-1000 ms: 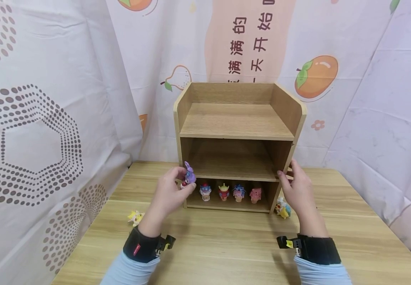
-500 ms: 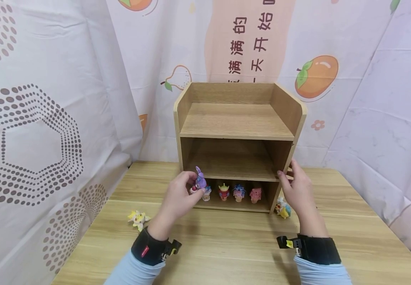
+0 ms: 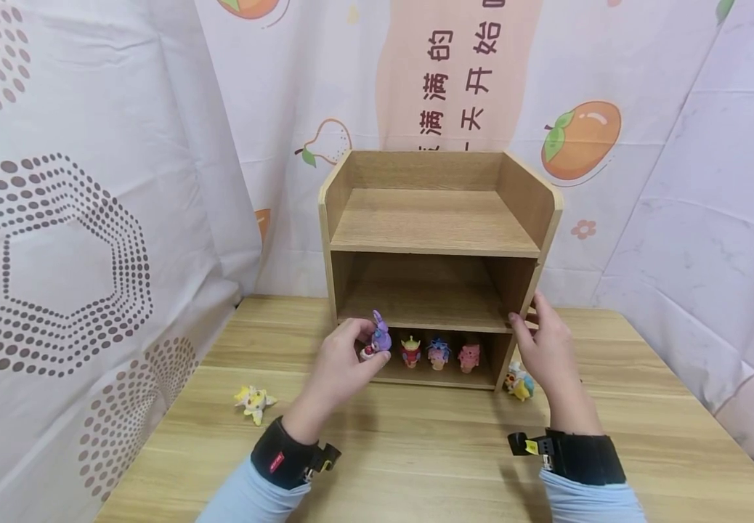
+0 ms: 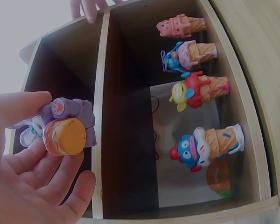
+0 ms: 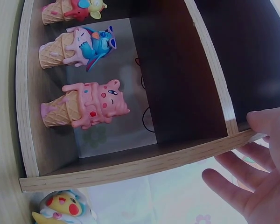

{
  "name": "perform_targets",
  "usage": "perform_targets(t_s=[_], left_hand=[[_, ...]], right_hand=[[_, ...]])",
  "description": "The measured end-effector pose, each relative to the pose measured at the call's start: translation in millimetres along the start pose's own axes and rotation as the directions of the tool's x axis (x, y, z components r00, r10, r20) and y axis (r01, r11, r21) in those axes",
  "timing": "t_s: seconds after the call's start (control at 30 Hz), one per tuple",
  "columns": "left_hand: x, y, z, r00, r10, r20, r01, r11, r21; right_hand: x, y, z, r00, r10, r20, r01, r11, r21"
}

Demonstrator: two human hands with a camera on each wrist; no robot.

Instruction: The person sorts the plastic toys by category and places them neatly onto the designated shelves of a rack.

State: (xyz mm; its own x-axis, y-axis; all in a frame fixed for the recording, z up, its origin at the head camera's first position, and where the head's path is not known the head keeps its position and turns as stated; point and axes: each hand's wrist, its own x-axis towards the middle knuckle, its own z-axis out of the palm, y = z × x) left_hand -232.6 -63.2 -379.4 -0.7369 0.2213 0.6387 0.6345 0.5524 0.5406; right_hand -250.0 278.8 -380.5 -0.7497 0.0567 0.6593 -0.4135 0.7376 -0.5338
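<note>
Purple rabbit figurine [image 3: 381, 338], ears up: pinched by left hand [image 3: 343, 363] before the wooden shelf unit [image 3: 436, 224], nearer its left edge [image 3: 328, 265]; right edge [image 3: 545, 247] touched by right hand [image 3: 550, 350], fingers spread.

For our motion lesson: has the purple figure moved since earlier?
Yes: in the head view, the purple figure shifted right and slightly down against the wooden shelf unit.

Bright, diffuse light, probably from overhead, spreads evenly and leaves soft, faint shadows on the near tabletop [image 3: 429, 454]. The shelf [image 3: 436, 221] is dim inside. Both wrist views look hazy, with bowed edges and pale glare beyond the shelf.
</note>
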Motion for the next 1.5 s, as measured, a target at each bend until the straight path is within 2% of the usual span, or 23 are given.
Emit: perform_targets(t_s=[0.33,0.57,0.8,1.17,1.5], left_hand=[[3.1,8.8,7.0,0.999,-0.044,0.022,0.045,0.998,-0.036],[11.7,14.8,12.9,0.996,-0.07,0.054,0.074,0.995,-0.062],[23.9,20.1,20.2,0.998,-0.031,0.061,0.036,0.997,-0.074],[38.6,26.9,32.6,0.996,-0.029,0.08,0.035,0.997,-0.07],[53.4,36.0,44.6,0.997,-0.036,0.069,0.042,0.996,-0.074]], right_hand=[[1.0,-0.4,0.0,1.0,-0.003,0.0,0.003,1.0,-0.004],[0.2,1.3,-1.7,1.0,-0.008,-0.008,0.008,1.0,0.013],[0.2,4.7,-2.8,1.0,-0.025,-0.017,0.026,0.999,0.02],[0.9,6.8,-3.0,0.998,-0.055,0.004,0.055,0.998,0.039],[0.9,9.1,-3.2,0.999,-0.039,0.001,0.039,0.998,0.048]])
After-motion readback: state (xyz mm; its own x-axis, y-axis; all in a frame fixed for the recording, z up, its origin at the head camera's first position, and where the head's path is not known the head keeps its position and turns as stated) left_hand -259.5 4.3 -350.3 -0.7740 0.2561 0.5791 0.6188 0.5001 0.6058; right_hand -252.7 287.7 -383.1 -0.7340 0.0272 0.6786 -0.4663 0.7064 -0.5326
